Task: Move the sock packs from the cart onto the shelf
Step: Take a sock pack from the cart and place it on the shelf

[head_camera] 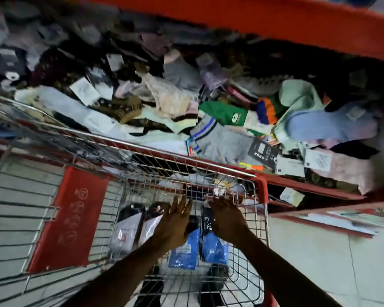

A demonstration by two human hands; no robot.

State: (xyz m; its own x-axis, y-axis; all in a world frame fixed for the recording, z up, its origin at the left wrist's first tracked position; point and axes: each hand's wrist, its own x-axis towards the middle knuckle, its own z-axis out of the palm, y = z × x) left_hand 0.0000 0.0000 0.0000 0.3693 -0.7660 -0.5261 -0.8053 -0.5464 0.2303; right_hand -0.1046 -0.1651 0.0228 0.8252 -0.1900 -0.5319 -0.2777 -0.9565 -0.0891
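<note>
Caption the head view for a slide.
Both hands, left and right, reach into the wire cart toward sock packs, beside the sock-heaped shelf.

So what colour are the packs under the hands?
Bright blue packs, lying in the wire cart; the head view shows them.

The sock packs lay in the wire cart [251, 251] at the lower centre of the frame. Two blue packs [183, 251] sat side by side near the basket's middle, a black pack [207, 220] just above them, and clear-wrapped white packs [125, 234] to their left, with dark ones behind. All lay flat or slightly tilted, overlapping. The red shelf [308, 188] crossed the frame's upper half, just beyond the cart's far rim, heaped with loose, jumbled socks, among them a grey striped pair [220, 140] near its front edge.
</note>
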